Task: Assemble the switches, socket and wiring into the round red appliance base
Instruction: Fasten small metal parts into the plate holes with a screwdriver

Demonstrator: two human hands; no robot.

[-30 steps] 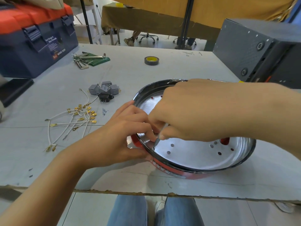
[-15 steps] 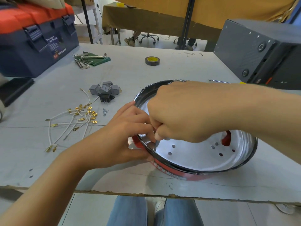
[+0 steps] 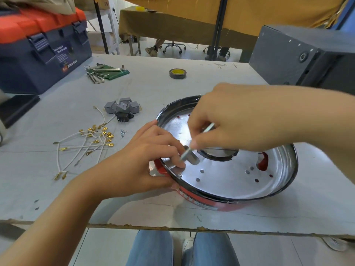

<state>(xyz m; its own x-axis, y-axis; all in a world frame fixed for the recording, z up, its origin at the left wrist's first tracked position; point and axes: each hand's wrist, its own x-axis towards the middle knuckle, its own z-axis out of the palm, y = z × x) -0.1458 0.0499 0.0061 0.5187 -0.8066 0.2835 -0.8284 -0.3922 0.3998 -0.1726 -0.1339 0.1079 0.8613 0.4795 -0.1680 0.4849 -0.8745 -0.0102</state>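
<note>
The round red appliance base (image 3: 221, 203) lies near the table's front edge, its shiny perforated metal plate (image 3: 226, 177) facing up. My left hand (image 3: 146, 158) grips the base's left rim, thumb outside and fingertips inside. My right hand (image 3: 236, 118) hovers over the plate and pinches a thin metal screwdriver (image 3: 189, 151), its tip raised just above a screw (image 3: 180, 174) near the rim. Grey switches (image 3: 121, 106) and a black socket (image 3: 123, 116) sit to the left. White wires with gold terminals (image 3: 86, 144) lie spread further left.
A blue and orange toolbox (image 3: 42, 47) stands at the back left, hex keys on a green pouch (image 3: 107, 72) beside it. A tape roll (image 3: 177, 73) lies at the back centre. A dark grey box (image 3: 299, 56) fills the back right. Small loose screws (image 3: 122, 132) lie near the base.
My right hand has lifted up and back, raising the screwdriver's tip off the screw by the rim. The left hand keeps its hold on the base.
</note>
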